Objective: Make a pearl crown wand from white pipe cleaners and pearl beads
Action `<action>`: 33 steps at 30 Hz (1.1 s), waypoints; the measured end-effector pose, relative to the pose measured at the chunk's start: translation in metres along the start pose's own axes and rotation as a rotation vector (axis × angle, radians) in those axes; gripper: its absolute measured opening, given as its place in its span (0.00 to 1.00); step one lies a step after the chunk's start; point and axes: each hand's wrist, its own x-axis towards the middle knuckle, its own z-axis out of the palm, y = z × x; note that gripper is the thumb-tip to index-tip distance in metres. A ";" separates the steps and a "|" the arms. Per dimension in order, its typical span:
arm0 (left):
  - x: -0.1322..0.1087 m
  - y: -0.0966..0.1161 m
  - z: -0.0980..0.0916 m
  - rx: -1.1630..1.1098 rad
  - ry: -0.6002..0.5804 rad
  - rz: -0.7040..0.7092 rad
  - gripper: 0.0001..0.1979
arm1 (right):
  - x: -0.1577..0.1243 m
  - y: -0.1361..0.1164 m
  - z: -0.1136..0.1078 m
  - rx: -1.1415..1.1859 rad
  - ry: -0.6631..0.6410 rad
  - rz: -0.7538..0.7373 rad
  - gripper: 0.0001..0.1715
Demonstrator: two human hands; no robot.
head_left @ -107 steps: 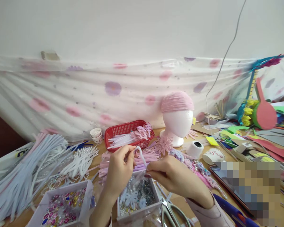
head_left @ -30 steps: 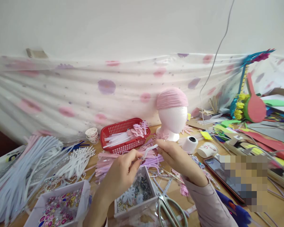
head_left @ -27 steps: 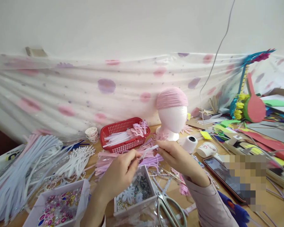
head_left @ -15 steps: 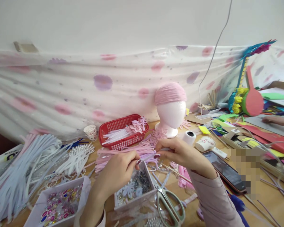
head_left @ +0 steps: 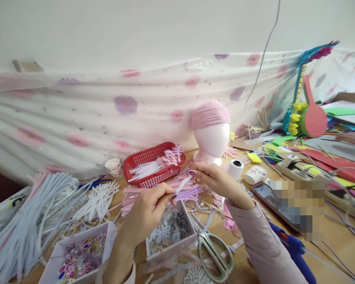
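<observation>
- Left hand [head_left: 146, 211] pinches the lower end of a white strip [head_left: 182, 184] between thumb and forefinger, with the other fingers curled in.
- Right hand [head_left: 217, 180] pinches the upper end the same way, so the strip slants between the two hands, raised off the table.
- The strip looks thin and limp. Pinching close to the part being worked should give more control than gripping the very tips.
- Just under the left hand sits an open bead box [head_left: 171, 249]. Working over it seems wise, since a dropped piece would land there rather than among the lilac strips [head_left: 192, 192] beneath the right hand.
- Scissors [head_left: 215, 252] lie beside the right forearm, blades toward the hands, so that sleeve is best held off them.
</observation>
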 end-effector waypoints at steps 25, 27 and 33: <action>0.007 -0.018 0.014 -0.201 0.292 -0.287 0.06 | -0.010 -0.038 0.010 -0.182 -0.193 0.013 0.11; 0.008 -0.019 0.016 -0.104 0.310 -0.264 0.07 | -0.013 -0.042 0.012 -0.195 -0.236 -0.032 0.12; 0.006 -0.015 0.018 0.199 -0.058 -0.075 0.12 | -0.016 -0.051 0.011 -0.001 -0.124 -0.123 0.12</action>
